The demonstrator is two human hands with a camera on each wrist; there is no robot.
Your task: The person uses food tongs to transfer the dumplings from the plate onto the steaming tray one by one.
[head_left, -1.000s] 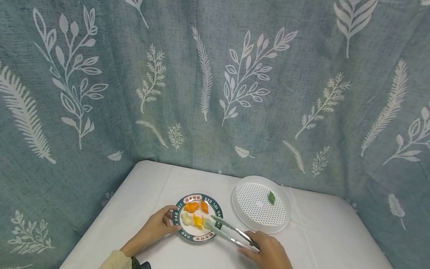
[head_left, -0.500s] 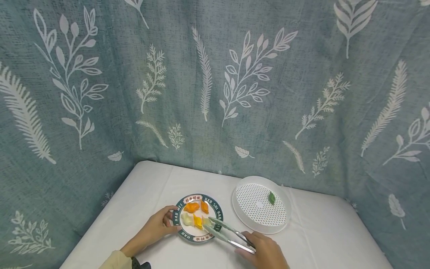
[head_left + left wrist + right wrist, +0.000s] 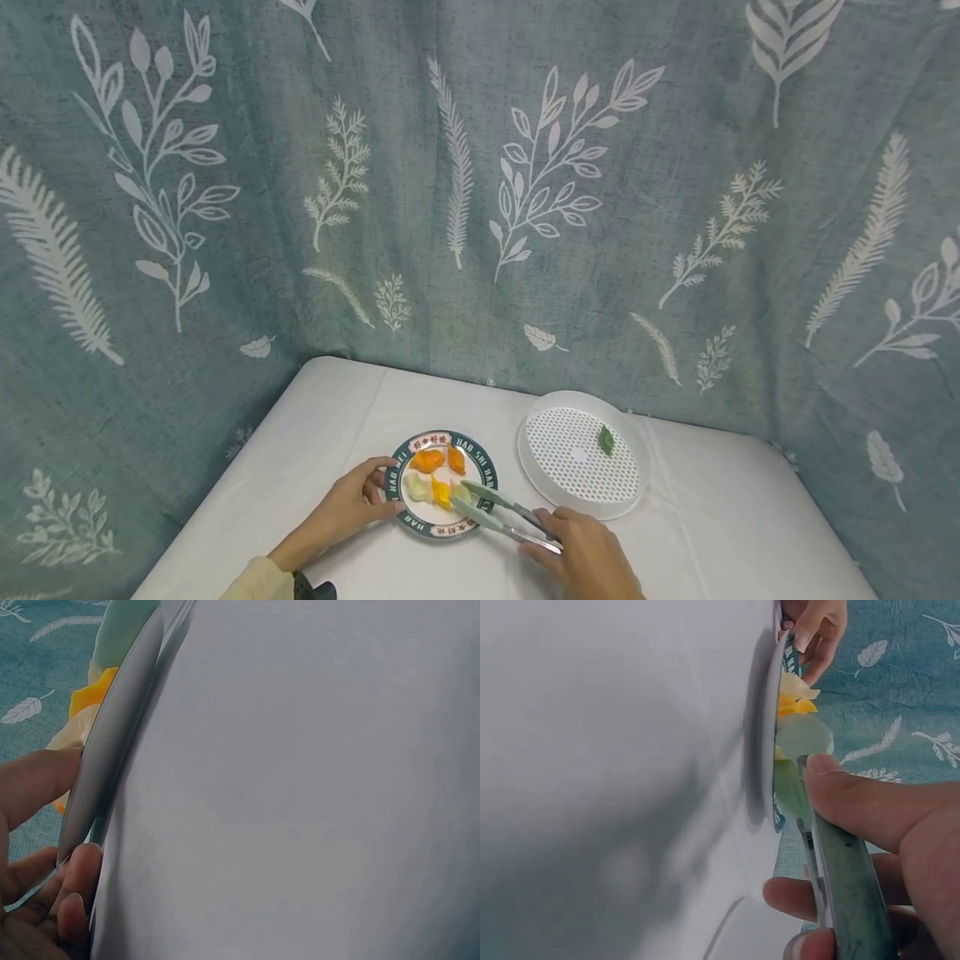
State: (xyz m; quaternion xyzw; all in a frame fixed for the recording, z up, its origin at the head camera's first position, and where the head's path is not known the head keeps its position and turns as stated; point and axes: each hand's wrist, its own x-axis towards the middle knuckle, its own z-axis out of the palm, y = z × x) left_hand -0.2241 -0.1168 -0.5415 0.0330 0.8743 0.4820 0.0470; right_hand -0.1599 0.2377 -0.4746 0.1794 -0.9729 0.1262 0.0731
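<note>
My left hand grips the left rim of a round plate with a dark green patterned border. In the left wrist view, the thumb lies on top of the rim and curled fingers are below. Dumpling-shaped pieces lie on the plate: two orange, one yellow, one whitish and a pale one at the right. My right hand holds metal tongs with pale green tips. Those tips reach over the plate, on either side of the pale piece; whether they touch it I cannot tell.
A white round tray with a perforated floor stands right of the plate, holding a green dumpling-shaped piece. White cloth covers the table. A leaf-patterned curtain hangs behind and at the sides.
My right hand has moved slightly left and up with the tongs, bringing their tips further over the plate around the pale piece. The left hand and plate stay put.
</note>
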